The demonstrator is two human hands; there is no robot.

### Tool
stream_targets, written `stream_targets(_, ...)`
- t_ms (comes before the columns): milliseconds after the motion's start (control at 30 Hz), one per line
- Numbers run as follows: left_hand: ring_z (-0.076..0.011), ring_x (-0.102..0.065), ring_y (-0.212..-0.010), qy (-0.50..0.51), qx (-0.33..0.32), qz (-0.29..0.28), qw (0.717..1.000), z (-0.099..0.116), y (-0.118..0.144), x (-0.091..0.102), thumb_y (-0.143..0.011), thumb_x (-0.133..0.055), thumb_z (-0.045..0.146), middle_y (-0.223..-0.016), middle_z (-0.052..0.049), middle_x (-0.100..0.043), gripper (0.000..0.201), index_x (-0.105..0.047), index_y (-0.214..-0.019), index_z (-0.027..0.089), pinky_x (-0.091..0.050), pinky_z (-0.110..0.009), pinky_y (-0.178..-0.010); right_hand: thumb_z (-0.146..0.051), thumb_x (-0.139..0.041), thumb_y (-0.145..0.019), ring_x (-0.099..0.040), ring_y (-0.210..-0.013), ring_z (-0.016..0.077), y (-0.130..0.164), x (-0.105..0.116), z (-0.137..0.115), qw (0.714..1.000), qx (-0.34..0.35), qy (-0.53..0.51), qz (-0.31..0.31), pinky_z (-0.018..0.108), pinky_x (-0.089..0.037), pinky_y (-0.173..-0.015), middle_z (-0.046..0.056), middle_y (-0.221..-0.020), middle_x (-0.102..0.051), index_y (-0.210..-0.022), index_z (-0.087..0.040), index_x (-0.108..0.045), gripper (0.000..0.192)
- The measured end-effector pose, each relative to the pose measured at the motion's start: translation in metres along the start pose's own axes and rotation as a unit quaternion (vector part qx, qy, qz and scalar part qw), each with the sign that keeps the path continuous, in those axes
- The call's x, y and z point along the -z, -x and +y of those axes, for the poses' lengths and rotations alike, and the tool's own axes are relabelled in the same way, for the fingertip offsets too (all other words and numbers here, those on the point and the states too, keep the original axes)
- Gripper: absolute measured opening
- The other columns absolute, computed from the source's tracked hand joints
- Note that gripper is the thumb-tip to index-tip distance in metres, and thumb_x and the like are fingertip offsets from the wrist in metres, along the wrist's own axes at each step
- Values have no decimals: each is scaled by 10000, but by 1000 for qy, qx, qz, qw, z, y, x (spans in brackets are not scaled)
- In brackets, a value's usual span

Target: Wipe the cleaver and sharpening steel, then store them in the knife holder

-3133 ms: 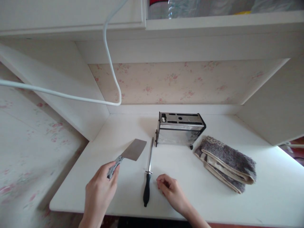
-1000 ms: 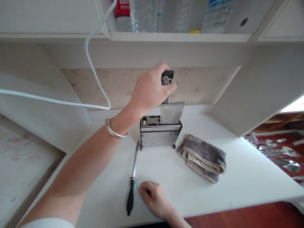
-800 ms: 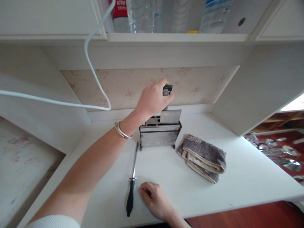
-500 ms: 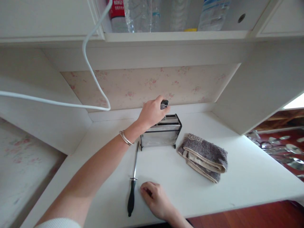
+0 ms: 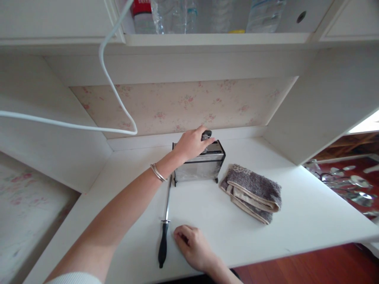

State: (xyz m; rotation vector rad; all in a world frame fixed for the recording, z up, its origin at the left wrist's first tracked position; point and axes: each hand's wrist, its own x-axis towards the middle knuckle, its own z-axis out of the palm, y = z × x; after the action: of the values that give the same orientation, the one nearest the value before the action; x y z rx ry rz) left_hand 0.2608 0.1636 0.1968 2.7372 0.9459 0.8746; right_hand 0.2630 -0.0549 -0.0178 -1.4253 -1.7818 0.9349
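The left hand (image 5: 192, 144) is curled around the dark handle of a knife (image 5: 206, 136), fingers closed on it, with the blade sunk out of sight into a slot of the metal knife block (image 5: 199, 167); only the handle's mottled top shows above the block's rim. By the look of it the seating of the knife is all but done, so the move to come is probably just a loosening of the fingers and a lift of the hand straight off without tipping the block. A thin silver bangle (image 5: 158, 172) circles the left wrist. The right hand (image 5: 192, 247) rests loosely curled on the white counter (image 5: 296, 221), holding nothing, just beside the black handle of a sharpening steel (image 5: 164, 227), whose slim round rod runs away toward the foot of the block. The block is a shiny, boxy steel case with black trim and short feet, reflective on its front face. To its right, near but apart, lies a folded towel (image 5: 253, 192), grey and nubbly with beige edges. Behind runs faded floral wallpaper; a smooth white cable (image 5: 115, 88) loops down from above, and clear plastic bottles (image 5: 207, 14) stand on the upper shelf.
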Motion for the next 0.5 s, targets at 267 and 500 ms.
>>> stream_targets(267, -171, -655, -735, 64, 33, -44, 996, -10, 4, 14, -899, -351, 641, -748, -25, -707, 592, -574, -1191, 177, -438, -259, -686, -206, -400, -914, -644, -835, 173, -7, 5, -16, 973, 69, 194, -105, 239, -420, -713, 11, -907, -680, -1268, -275, -491, 372)
stream_targets(500, -121, -632, -553, 197, 136, 3, 971, -31, 59, 24, -910, -317, 631, -730, -10, -672, 544, -606, -1080, 202, -468, -227, -575, -226, -491, -795, -647, -672, 212, -24, 2, -33, 904, 146, 353, -189, 277, -417, -567, 38, -817, -671, -1189, -250, -512, 395)
